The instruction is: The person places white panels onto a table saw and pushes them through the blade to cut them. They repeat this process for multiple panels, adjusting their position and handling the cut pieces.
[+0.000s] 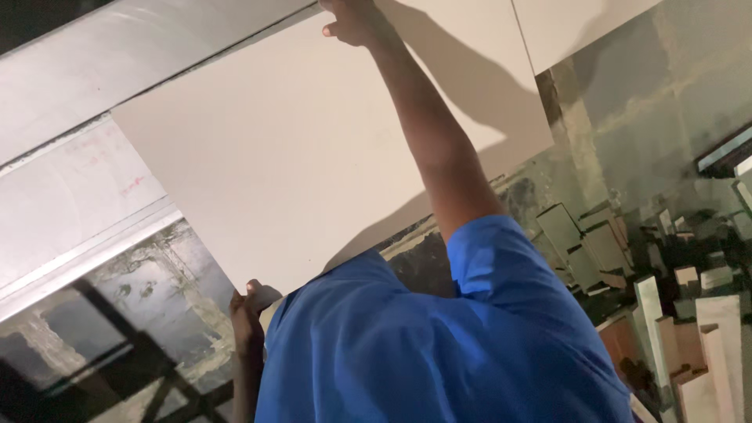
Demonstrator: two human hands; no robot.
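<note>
Panel [313, 149], large and pale: a person in a blue shirt [439, 352] grips its upper edge with one hand [352, 19], lower corner with the other [249, 305]; we cannot see our own hands.

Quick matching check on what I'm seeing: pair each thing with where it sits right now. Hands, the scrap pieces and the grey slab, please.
Things:
1. right hand
2. left hand
3. pale offcut pieces
4. long grey slab

Places:
A. on the floor, at the right of the picture
B. gripping the near corner of the white panel
C. lying along the left of the white panel
D. on the far edge of the white panel, arm stretched across it

Pairs: 1-D, 2-B, 3-A, 4-C
</note>
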